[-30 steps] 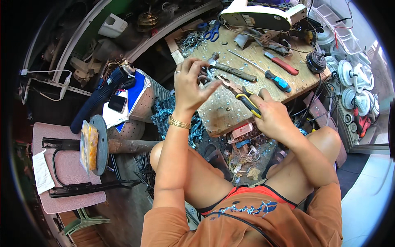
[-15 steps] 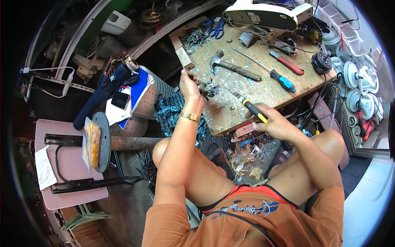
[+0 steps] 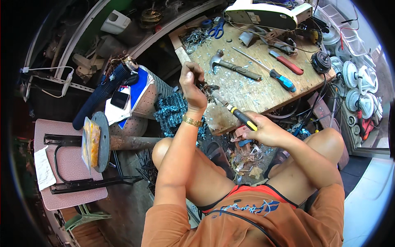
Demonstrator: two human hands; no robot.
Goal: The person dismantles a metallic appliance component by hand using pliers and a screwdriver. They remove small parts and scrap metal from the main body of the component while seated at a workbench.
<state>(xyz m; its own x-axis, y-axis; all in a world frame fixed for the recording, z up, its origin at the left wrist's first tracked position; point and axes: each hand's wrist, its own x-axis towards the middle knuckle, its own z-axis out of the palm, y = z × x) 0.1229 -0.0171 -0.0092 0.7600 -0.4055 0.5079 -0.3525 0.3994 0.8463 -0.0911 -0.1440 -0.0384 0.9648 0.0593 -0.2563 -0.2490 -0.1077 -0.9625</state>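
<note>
clearly, pliers jut beyond the fingers of the right hand.

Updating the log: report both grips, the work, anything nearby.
Left grip holds small dark part, details unclear. Right grip holds yellow-black pliers. Hammer lies beyond, on bench, untouched.

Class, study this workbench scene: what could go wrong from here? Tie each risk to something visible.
1. The pliers in the right hand point toward the left hand, which is bare; a slip might nip or jab its fingers.
2. The blue-and-black screwdriver lies with its handle close to the workbench edge; a stray knock might send it off.
</note>
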